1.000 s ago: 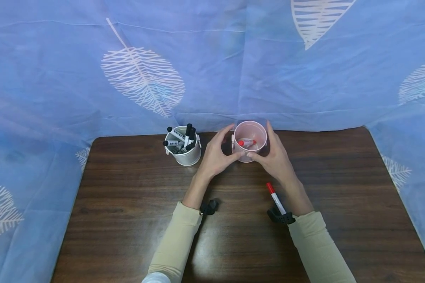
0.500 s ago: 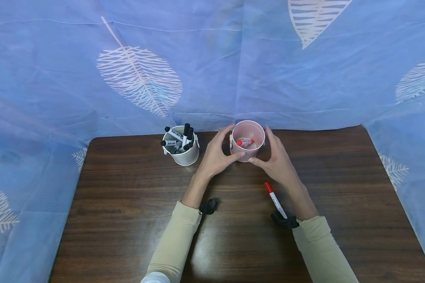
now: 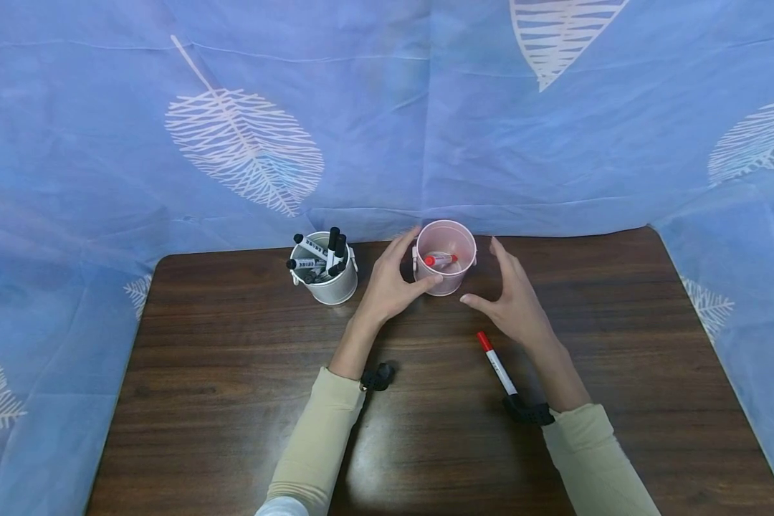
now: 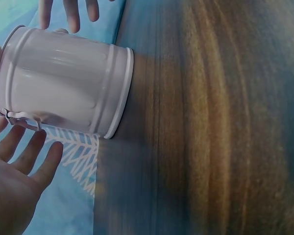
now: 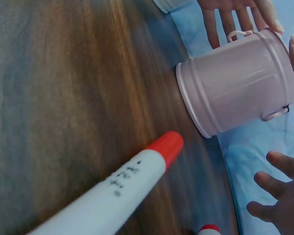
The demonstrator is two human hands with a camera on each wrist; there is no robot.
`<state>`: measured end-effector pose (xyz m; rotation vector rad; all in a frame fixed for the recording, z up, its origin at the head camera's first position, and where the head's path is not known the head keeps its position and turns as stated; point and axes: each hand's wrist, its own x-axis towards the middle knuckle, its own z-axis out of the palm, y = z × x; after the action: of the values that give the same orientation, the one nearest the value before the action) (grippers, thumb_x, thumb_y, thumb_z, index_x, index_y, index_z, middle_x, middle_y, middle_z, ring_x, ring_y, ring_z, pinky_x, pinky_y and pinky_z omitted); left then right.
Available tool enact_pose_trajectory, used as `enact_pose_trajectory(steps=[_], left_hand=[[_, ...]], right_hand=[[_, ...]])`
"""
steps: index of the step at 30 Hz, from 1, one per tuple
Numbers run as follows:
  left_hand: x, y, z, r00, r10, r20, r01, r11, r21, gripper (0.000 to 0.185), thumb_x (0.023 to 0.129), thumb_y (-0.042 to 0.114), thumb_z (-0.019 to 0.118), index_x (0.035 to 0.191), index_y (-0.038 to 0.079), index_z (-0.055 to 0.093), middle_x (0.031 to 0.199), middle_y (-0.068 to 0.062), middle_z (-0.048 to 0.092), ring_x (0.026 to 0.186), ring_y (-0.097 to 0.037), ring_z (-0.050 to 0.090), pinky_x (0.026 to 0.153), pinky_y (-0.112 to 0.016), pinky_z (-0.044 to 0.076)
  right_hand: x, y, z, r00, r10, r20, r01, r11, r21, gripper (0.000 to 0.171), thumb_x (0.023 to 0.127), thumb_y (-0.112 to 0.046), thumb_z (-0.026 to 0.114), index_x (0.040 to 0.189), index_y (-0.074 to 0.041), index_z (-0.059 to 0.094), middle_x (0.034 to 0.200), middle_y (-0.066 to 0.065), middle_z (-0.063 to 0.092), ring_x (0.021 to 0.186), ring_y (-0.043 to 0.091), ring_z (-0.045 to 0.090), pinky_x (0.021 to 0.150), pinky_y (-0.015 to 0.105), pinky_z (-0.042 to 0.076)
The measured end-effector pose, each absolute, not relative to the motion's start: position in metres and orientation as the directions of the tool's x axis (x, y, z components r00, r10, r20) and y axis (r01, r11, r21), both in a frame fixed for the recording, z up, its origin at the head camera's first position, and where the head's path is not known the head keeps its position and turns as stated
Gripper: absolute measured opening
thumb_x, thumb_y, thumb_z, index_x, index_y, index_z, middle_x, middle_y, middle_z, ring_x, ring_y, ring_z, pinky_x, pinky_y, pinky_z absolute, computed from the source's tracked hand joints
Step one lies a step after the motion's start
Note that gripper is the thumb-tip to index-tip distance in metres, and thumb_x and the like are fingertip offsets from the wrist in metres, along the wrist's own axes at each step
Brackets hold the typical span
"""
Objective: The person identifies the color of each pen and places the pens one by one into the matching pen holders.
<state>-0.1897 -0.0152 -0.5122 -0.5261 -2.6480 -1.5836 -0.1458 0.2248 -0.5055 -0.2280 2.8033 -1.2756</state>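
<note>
A pink bucket point(image 3: 446, 283) stands upright at the table's far edge with a red-capped marker point(image 3: 440, 260) lying in it. Around its left side is my left hand point(image 3: 387, 287), thumb at the near rim and fingers extended beside the handle point(image 4: 23, 117). My right hand point(image 3: 519, 304) is spread to the right, apart from the bucket, with nothing in it. Another red-capped marker point(image 3: 498, 365) lies on the table just left of my right wrist. In the right wrist view one more red cap point(image 5: 209, 227) shows at the bottom edge.
To the left of my left hand stands a white bucket point(image 3: 335, 290) with several black-capped markers point(image 3: 312, 247). The dark wooden table point(image 3: 232, 416) meets a blue leaf-patterned cloth point(image 3: 374, 129) along its far edge.
My right hand has drawn away from the pink bucket to the right, opening a gap. My left hand stays at the bucket, and both buckets keep their places on the table.
</note>
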Motion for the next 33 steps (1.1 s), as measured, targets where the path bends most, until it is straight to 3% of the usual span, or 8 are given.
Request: enact_pose_trajectory(steps=[6,16,33], left_hand=[[-0.19,-0.013,-0.513,-0.945,0.274,0.178,0.285,0.423,0.86,0.087,0.078,0.034,0.085,0.152,0.017,0.042,0.149,-0.004,0.047,0.138,-0.017,0.042,0.112,-0.038,0.034],[-0.191,-0.011,-0.513,-0.948,0.27,0.167,0.273,0.424,0.864,0.089,0.077,0.038,0.085,0.152,0.018,0.041,0.148,-0.004,0.047,0.136,-0.018,0.044,0.111,-0.04,0.036],[-0.193,-0.006,-0.516,-0.959,0.246,0.142,0.237,0.413,0.879,0.092,0.076,0.042,0.085,0.153,0.024,0.039,0.147,-0.001,0.049,0.131,-0.014,0.047,0.108,-0.038,0.039]], right_hand=[[-0.142,0.23,-0.508,-0.991,-0.135,0.004,-0.09,0.641,-0.763,0.108,0.081,-0.025,0.085,0.16,-0.012,0.012,0.156,0.022,0.03,0.142,0.041,0.028,0.109,0.067,0.023],[-0.134,0.246,-0.506,-0.995,-0.094,-0.044,-0.028,0.652,-0.758,0.106,0.083,-0.023,0.083,0.161,-0.022,0.01,0.157,0.019,0.029,0.142,0.041,0.028,0.108,0.069,0.023],[-0.118,0.259,-0.512,-0.995,-0.074,-0.065,-0.002,0.674,-0.739,0.1,0.084,-0.031,0.081,0.16,-0.016,0.017,0.155,0.022,0.032,0.14,0.045,0.03,0.107,0.07,0.022]])
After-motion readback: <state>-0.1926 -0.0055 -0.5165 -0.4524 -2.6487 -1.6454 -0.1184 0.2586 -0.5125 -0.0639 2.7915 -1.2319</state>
